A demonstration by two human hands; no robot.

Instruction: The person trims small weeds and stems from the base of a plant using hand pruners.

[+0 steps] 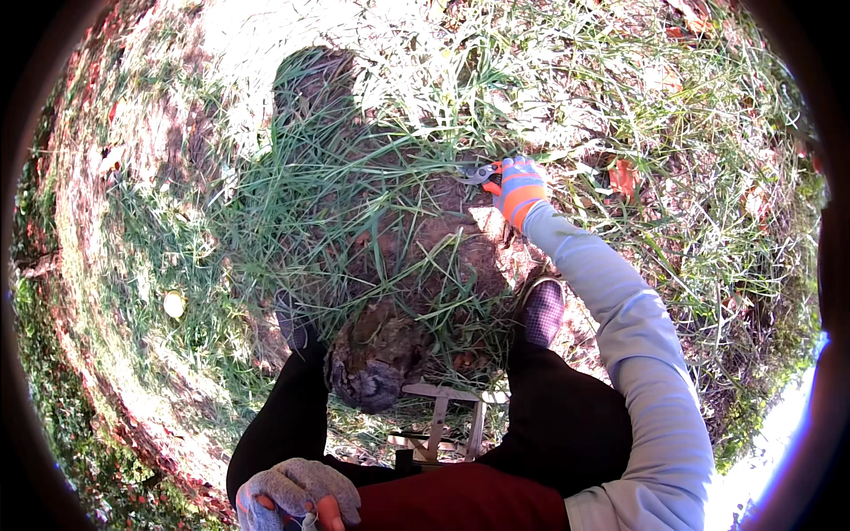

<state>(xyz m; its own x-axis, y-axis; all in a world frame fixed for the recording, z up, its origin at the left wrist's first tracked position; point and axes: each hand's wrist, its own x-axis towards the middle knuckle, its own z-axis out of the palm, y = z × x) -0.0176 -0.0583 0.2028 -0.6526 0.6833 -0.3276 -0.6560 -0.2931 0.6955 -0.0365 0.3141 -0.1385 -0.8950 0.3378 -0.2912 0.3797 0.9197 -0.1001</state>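
My right hand [522, 191], in a grey and orange striped glove, is closed around a pair of pruning shears [483, 175] with orange-red handles. Their metal blades point left, over the grass blades and bare soil in front of me. My left hand [299, 494] rests low in the view near my left thigh, in a grey glove with bare fingertips showing; its fingers are curled, and whether it holds something is unclear. Long green grass [332, 199] lies loosely across the ground before me.
A rough piece of wood or stump [378, 355] lies between my legs, beside a wooden slatted frame [439, 415]. My shoes [543, 312] stand on either side of the soil. A dry orange leaf [623, 178] lies at the right, a pale round thing [174, 304] at the left.
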